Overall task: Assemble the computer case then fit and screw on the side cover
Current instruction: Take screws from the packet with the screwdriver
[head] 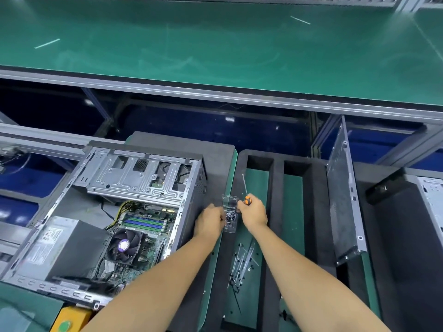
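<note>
An open computer case lies on its side at the left, its motherboard, fan and power supply exposed. The metal side cover stands upright in a foam slot at the right. Between them, over the foam tray, my left hand grips a small clear plastic box holding screws, its lid open. My right hand grips an orange-handled screwdriver, shaft pointing up and away, and its fingers touch the box lid.
A black foam tray with slots lies over the green mat. Several cable ties lie in one slot below my hands. A green conveyor runs across the back. Another case sits at the far right. A yellow box with a green button sits bottom left.
</note>
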